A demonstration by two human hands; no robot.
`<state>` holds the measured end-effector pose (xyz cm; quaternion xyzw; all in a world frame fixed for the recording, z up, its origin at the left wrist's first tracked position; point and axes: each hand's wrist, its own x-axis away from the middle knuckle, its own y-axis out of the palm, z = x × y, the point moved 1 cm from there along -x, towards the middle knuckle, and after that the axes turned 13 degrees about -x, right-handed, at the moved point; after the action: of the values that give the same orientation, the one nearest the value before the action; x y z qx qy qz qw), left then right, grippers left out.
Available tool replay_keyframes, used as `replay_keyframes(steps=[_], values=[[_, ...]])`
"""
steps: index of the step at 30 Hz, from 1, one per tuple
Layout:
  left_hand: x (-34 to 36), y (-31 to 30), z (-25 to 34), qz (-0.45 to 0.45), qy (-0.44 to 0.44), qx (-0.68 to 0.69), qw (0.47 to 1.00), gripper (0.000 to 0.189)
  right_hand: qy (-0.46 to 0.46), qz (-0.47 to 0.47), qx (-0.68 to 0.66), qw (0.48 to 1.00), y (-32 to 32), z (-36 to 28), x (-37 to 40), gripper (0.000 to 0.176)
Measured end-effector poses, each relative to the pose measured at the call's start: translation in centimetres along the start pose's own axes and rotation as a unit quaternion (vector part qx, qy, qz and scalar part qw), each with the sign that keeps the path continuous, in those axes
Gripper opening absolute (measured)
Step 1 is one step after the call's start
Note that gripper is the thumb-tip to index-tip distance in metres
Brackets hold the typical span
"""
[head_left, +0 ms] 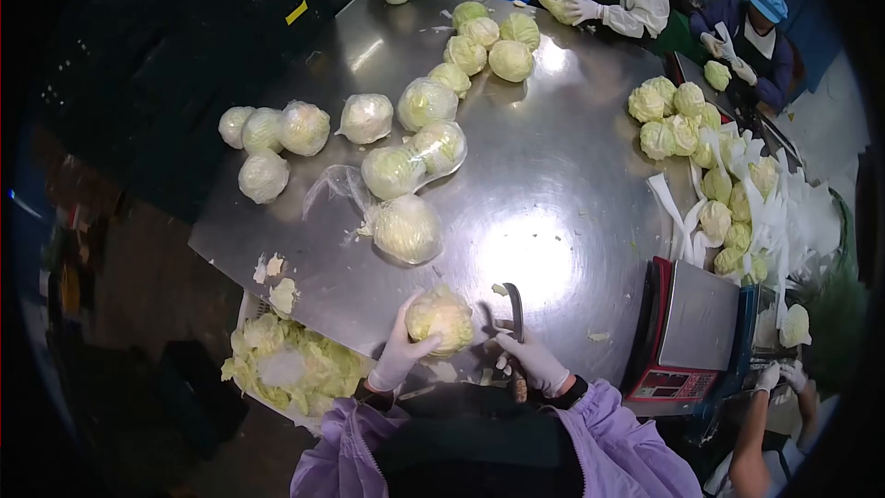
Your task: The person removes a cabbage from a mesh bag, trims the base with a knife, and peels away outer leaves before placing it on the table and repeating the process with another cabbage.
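Left hand (pixel 403 349) wrapped round cabbage (pixel 442 316) on worktop (pixel 553 175). Looks firm, bit heavy, leaves tear; hold sides. Right hand (pixel 533 361) closed on knife (pixel 514 306).

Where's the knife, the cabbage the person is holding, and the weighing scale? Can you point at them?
knife (pixel 514 300), head view, on the dark curved blade.
cabbage (pixel 441 318), head view, middle of its leafy top.
scale (pixel 698 316), head view, bare metal weighing plate.
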<state>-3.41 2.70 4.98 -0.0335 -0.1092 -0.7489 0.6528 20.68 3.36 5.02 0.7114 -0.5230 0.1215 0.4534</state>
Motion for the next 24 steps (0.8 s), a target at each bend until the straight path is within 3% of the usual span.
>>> replay_keyframes(steps=[2,4,5,6,7,8,10,11,14,22,24], values=[[-0.1,0.3,-0.5,0.007,-0.004,0.002,1.000,0.083,-0.053,0.018,0.008,0.998,-1.4,2.8,0.5,0.041],[-0.4,0.5,-1.8,0.032,0.035,-0.143,0.989,0.088,-0.035,0.033,-0.006,0.999,-1.0,3.3,1.5,0.038],[-0.8,0.5,-2.1,0.057,0.085,-0.262,0.960,0.093,-0.036,0.026,0.054,0.998,-0.9,3.1,1.7,0.039],[-0.5,0.8,-2.5,0.053,0.082,-0.261,0.961,0.093,-0.037,0.019,0.113,0.993,-0.8,2.8,1.9,0.039],[-0.2,1.1,-2.8,0.062,0.055,-0.338,0.937,0.095,-0.257,0.047,0.381,0.887,-0.3,1.9,1.9,0.043],[-0.2,1.6,-2.4,0.071,0.028,-0.414,0.907,0.097,-0.254,0.049,0.380,0.888,-0.2,1.8,1.8,0.043],[-0.3,2.1,-2.6,0.076,0.002,-0.400,0.913,0.100,-0.308,0.089,0.561,0.763,0.3,1.7,1.7,0.048],[-0.4,2.2,-2.2,0.078,-0.012,-0.414,0.907,0.100,-0.261,0.090,0.592,0.758,0.9,1.4,1.9,0.046],[-0.9,2.4,-1.6,0.074,-0.033,-0.442,0.893,0.098,-0.252,0.079,0.634,0.727,1.8,1.5,2.2,0.041],[-2.4,3.3,0.1,0.069,-0.045,-0.496,0.865,0.097,-0.204,0.083,0.618,0.755,0.9,2.5,-1.2,0.019],[-3.0,3.3,0.8,0.041,-0.149,-0.490,0.858,0.097,-0.205,0.098,0.620,0.751,0.2,2.6,-3.2,0.016]])
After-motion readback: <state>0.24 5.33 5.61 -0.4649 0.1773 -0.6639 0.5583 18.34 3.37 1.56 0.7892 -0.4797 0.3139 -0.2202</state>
